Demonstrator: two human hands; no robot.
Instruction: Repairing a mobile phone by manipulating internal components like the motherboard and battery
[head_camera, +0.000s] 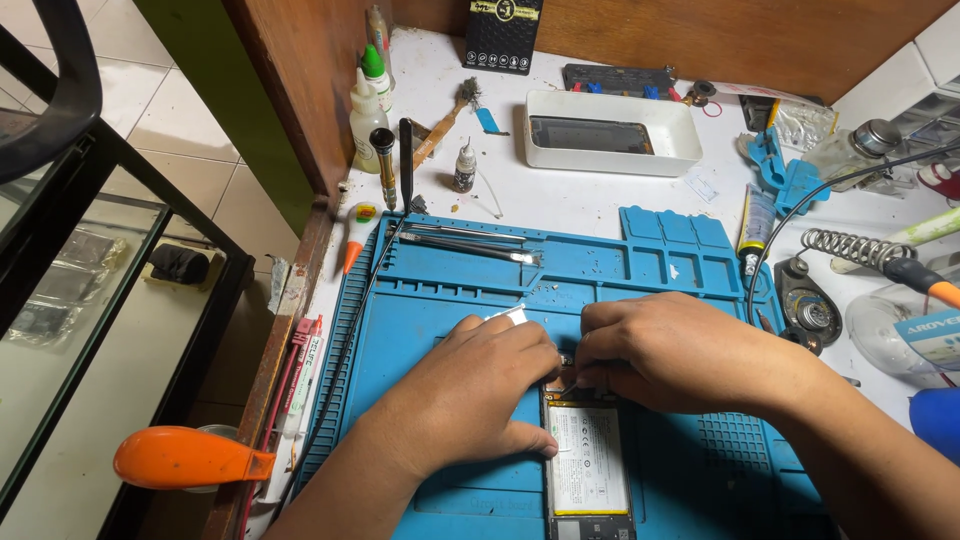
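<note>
Bright, even overhead light; sharp focus

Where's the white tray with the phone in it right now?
In the head view the white tray sits at the back of the bench, centre-right, just beyond the blue work mat, with the small dropper bottle to its left.

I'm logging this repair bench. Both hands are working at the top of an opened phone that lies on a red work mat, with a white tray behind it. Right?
Not quite: the work mat is blue, not red, as the head view shows. The rest holds: the left hand and right hand meet at the top of the opened phone, with the white tray behind.
</note>
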